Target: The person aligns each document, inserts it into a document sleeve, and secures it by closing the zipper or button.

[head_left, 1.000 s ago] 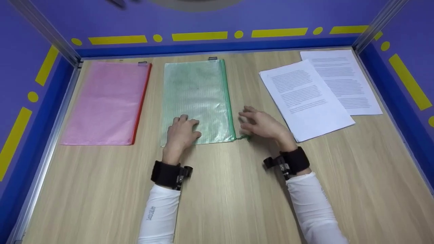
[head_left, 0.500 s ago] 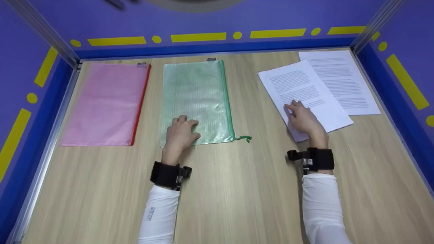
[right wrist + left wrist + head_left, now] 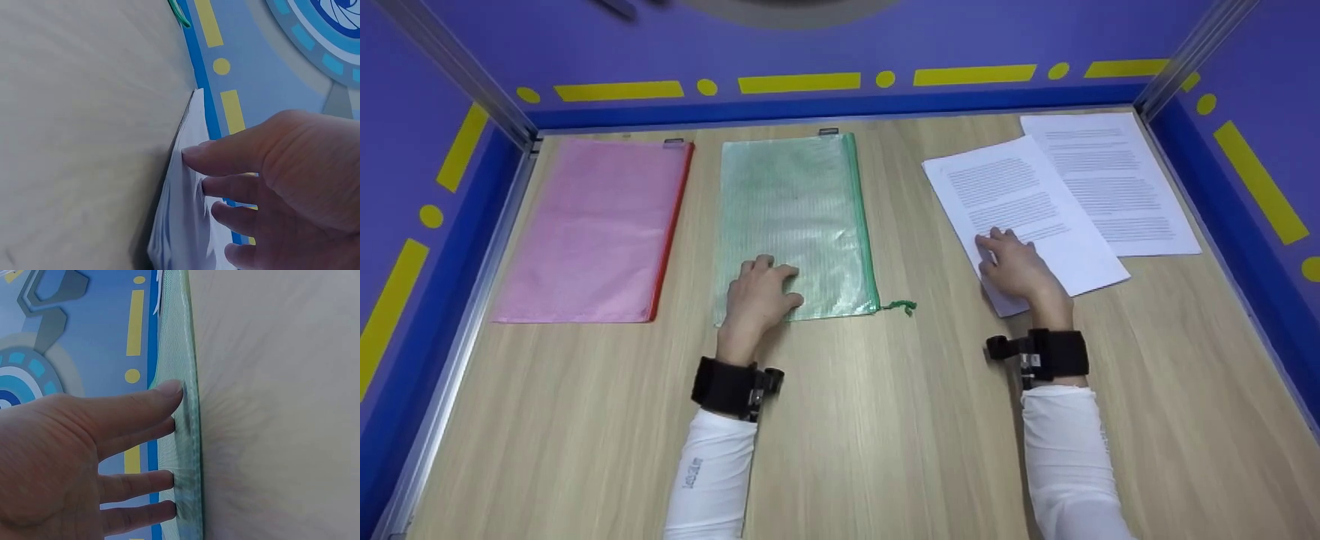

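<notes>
My left hand (image 3: 757, 296) rests with spread fingers on the lower left part of a green zip folder (image 3: 795, 202). In the left wrist view the fingertips (image 3: 167, 479) touch the folder's surface near its edge. My right hand (image 3: 1016, 266) lies on the left side of the front stack of printed paper (image 3: 1050, 225), fingertips pressing on the top sheet. The right wrist view shows the thumb and fingers on top of the stack (image 3: 185, 214), whose layered sheet edges show. A second printed stack (image 3: 1140, 195) lies partly beneath it.
A pink zip folder (image 3: 592, 232) with a red zip edge lies at the left. The green zip pull cord (image 3: 901, 306) sticks out from the green folder's lower right corner. Purple and blue walls (image 3: 945, 37) enclose the wooden table (image 3: 840, 435) at the back and sides.
My right hand has moved from beside the green zip cord onto the front paper stack, then slid slightly left with the stack. The left hand has stayed on the green folder.
</notes>
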`<state>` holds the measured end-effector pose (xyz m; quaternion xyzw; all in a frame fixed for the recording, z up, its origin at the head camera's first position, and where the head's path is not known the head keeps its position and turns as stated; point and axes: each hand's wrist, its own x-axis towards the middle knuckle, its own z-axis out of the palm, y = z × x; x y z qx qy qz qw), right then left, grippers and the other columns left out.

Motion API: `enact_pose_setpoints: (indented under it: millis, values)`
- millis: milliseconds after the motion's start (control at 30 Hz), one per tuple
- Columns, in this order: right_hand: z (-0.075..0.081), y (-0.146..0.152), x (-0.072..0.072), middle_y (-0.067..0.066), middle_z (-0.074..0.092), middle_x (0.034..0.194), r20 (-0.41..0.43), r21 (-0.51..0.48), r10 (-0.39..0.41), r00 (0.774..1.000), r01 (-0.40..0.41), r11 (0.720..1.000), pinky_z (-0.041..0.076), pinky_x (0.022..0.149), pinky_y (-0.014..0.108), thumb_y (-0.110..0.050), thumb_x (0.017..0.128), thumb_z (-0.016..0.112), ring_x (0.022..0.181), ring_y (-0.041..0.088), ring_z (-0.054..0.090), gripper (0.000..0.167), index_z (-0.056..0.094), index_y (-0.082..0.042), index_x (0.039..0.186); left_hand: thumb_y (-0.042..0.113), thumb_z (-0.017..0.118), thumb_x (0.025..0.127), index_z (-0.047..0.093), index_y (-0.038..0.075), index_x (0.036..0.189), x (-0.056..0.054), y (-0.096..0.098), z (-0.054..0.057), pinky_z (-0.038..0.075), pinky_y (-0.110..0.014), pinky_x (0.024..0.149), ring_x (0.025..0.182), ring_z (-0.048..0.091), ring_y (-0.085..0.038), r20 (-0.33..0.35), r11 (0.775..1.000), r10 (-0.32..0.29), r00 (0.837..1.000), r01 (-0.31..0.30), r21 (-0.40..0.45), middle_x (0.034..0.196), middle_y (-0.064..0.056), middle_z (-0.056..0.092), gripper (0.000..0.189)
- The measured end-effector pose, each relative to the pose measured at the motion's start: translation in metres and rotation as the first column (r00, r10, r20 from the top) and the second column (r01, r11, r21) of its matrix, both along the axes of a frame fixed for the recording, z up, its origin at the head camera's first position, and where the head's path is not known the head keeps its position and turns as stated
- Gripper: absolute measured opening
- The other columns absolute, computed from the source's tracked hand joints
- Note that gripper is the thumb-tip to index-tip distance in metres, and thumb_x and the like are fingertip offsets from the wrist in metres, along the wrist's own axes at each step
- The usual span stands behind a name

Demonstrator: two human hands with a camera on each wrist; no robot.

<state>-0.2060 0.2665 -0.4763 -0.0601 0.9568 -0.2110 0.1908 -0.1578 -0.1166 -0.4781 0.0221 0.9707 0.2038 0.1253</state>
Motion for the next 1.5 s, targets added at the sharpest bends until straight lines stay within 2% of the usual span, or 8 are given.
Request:
enact_pose_setpoints:
  millis: [267, 400, 667, 800, 967, 1200, 1333, 1500]
  values:
    - [-0.002, -0.025, 0.001, 0.032, 0.028, 0.157, -0.067, 0.044, 0.032, 0.997, -0.029, 0.999, 0.02, 0.121, 0.06, -0.017, 0.1, 0.048, 0.147, 0.052, 0.022, 0.051, 0.042, 0.0, 0.147, 0.031, 0.068, 0.089, 0.063, 0.017, 0.134, 0.001, -0.004, 0.0, 0.047, -0.059, 0.101, 0.138, 0.042, -0.041, 0.011, 1.0, -0.004, 1.0, 0.004, -0.001, 0.15, -0.019, 0.045, 0.047]
    - [-0.004, -0.039, 0.003, 0.03, 0.031, 0.157, -0.08, 0.049, 0.075, 0.994, -0.071, 0.996, 0.023, 0.121, 0.059, -0.021, 0.101, 0.05, 0.146, 0.051, 0.026, 0.051, 0.044, -0.001, 0.147, 0.03, 0.067, 0.089, 0.064, 0.017, 0.133, 0.002, -0.005, 0.001, 0.047, -0.06, 0.1, 0.138, 0.042, -0.041, 0.014, 1.0, 0.005, 1.0, -0.005, 0.013, 0.15, -0.019, 0.046, 0.045]
    - [-0.002, -0.055, 0.005, 0.027, 0.031, 0.158, -0.056, -0.102, 0.158, 0.986, -0.163, 0.981, 0.022, 0.122, 0.056, -0.024, 0.1, 0.054, 0.149, 0.045, 0.026, 0.051, 0.045, -0.005, 0.147, 0.033, 0.063, 0.094, 0.067, 0.017, 0.129, 0.002, -0.003, 0.0, 0.047, -0.057, 0.101, 0.134, 0.046, -0.04, -0.009, 1.0, 0.029, 1.0, -0.029, 0.011, 0.147, -0.018, 0.049, 0.039]
    - [0.001, -0.042, 0.003, 0.028, 0.03, 0.158, -0.053, -0.167, 0.115, 0.992, -0.122, 0.978, 0.021, 0.123, 0.055, -0.024, 0.101, 0.053, 0.149, 0.045, 0.026, 0.052, 0.043, -0.004, 0.148, 0.035, 0.061, 0.096, 0.068, 0.016, 0.127, 0.002, -0.002, 0.0, 0.047, -0.057, 0.101, 0.133, 0.047, -0.04, -0.025, 0.999, 0.041, 0.999, -0.041, 0.001, 0.146, -0.018, 0.051, 0.037]
    - [0.002, -0.01, 0.0, 0.037, 0.028, 0.154, -0.079, -0.089, 0.014, 0.997, -0.021, 0.996, 0.02, 0.121, 0.06, -0.021, 0.101, 0.051, 0.145, 0.052, 0.026, 0.052, 0.042, 0.002, 0.147, 0.035, 0.061, 0.096, 0.069, 0.015, 0.126, 0.002, -0.001, 0.0, 0.047, -0.057, 0.101, 0.131, 0.049, -0.04, -0.04, 0.999, 0.046, 0.998, -0.046, 0.001, 0.144, -0.018, 0.053, 0.037]
    - [0.002, 0.013, 0.0, 0.038, 0.018, 0.158, -0.028, -0.039, -0.105, 0.994, 0.104, 0.994, 0.015, 0.122, 0.061, -0.027, 0.101, 0.049, 0.148, 0.054, 0.016, 0.058, 0.037, 0.002, 0.15, 0.037, 0.06, 0.097, 0.065, 0.014, 0.13, 0.003, 0.001, 0.004, 0.044, -0.058, 0.103, 0.133, 0.047, -0.041, -0.041, 1.0, 0.027, 0.999, -0.028, -0.01, 0.144, -0.019, 0.052, 0.041]
    - [-0.002, 0.013, 0.0, 0.039, 0.014, 0.157, 0.003, -0.018, -0.113, 0.994, 0.113, 0.993, 0.016, 0.121, 0.062, -0.029, 0.099, 0.05, 0.147, 0.056, 0.014, 0.06, 0.037, 0.0, 0.15, 0.036, 0.062, 0.096, 0.066, 0.013, 0.129, 0.004, 0.009, 0.005, 0.046, -0.057, 0.102, 0.132, 0.049, -0.04, -0.085, 1.0, -0.03, 0.996, 0.03, -0.003, 0.142, -0.019, 0.055, 0.041]
    - [-0.003, 0.008, 0.0, 0.039, 0.015, 0.157, -0.007, 0.071, -0.104, 0.995, 0.104, 0.992, 0.02, 0.116, 0.07, -0.031, 0.098, 0.051, 0.145, 0.059, 0.015, 0.063, 0.036, -0.003, 0.152, 0.033, 0.062, 0.097, 0.065, 0.012, 0.129, 0.002, 0.03, 0.009, 0.047, -0.056, 0.102, 0.133, 0.05, -0.039, -0.136, 0.988, -0.147, 0.98, 0.151, 0.015, 0.142, -0.017, 0.055, 0.039]
